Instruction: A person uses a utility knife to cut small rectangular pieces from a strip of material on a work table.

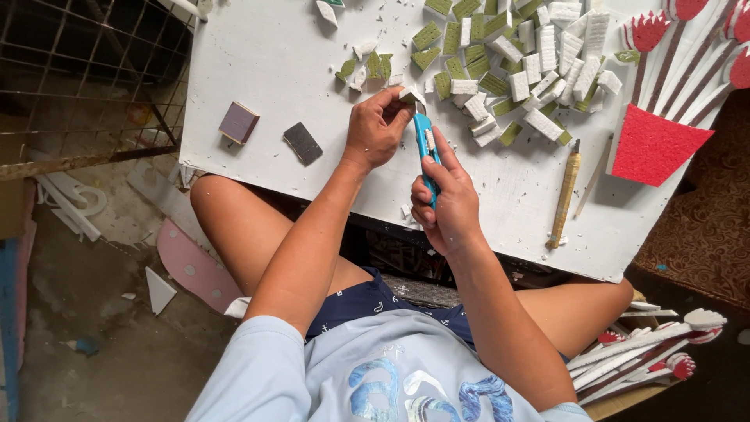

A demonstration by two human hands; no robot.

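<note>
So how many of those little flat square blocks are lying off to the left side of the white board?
2: a purplish block nearest the board's left edge, and a dark grey block beside it, closer to the left hand. Both lie apart, untouched.

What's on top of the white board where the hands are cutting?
On the white board lie a heap of green-and-white foam pieces, two small dark blocks, a wrapped stick and crumbs. The left hand hides most of its piece; the right hand covers the blue knife's handle.
</note>
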